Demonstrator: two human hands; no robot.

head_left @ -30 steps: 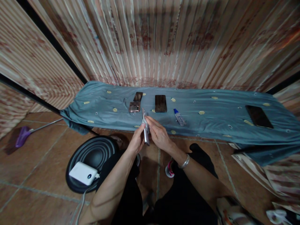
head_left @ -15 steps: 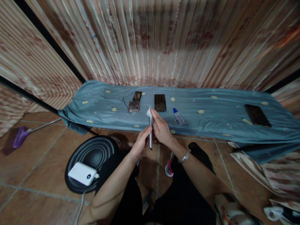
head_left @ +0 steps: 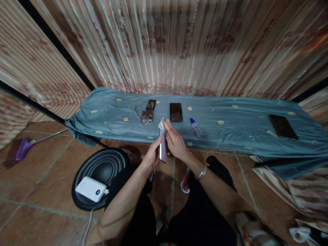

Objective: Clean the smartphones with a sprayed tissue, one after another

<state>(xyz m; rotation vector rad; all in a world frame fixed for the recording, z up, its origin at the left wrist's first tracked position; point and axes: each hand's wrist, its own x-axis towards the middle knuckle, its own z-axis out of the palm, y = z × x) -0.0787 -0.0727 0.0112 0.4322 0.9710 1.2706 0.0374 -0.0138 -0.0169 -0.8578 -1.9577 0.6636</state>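
A person's left hand point(head_left: 151, 158) grips a phone point(head_left: 162, 147) on edge, fingers curled around its lower half, while the right hand point(head_left: 176, 143) pinches a small white wipe point(head_left: 161, 125) against its top. The phone is held above the floor, just in front of the blue cloth point(head_left: 230, 126). A dropper bottle point(head_left: 196, 128) lies at two o'clock from the hands, and a dark phone point(head_left: 176, 112) at twelve.
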